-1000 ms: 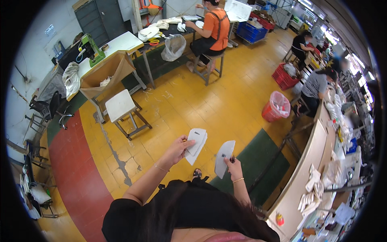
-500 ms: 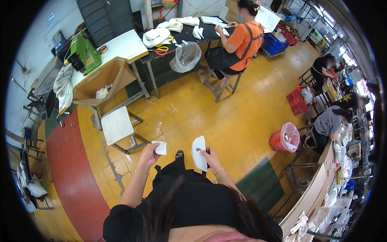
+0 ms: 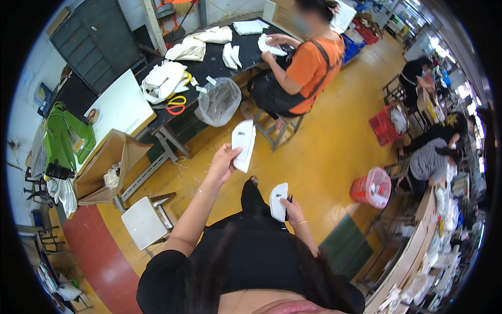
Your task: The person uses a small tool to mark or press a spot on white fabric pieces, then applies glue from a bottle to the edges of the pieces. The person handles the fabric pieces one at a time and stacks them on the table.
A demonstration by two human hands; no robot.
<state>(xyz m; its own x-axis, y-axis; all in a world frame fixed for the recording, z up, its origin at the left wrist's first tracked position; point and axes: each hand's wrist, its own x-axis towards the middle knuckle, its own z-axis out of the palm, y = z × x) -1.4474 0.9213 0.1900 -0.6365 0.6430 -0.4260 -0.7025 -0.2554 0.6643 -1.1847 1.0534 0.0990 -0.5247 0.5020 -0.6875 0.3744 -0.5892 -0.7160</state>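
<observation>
1. Plainly, the left hand (image 3: 222, 163) was raised out in front, its fingers pinching the lower part of a white piece (image 3: 243, 145) that stood nearly upright, between the person and the stool (image 3: 282, 128) of a seated co-worker in orange (image 3: 308, 68).
2. Nearer the body than that stool, the right hand (image 3: 293, 210) held a second piece (image 3: 278, 201), fingers curled behind it and thumb pressed on its edge.
3. The left grip looked the weaker one: only fingertips on one end, so the stiff, light piece could have tipped or slid out and dropped to the yellow floor (image 3: 324, 152).
4. With both hands full, neither could have caught a falling piece.
5. The bin (image 3: 218, 102) hanging off the black worktop (image 3: 219, 60), beyond the stool, lay near the left piece's line; a careless swing might have brushed it.
6. A dropped piece could have picked up floor dirt.
</observation>
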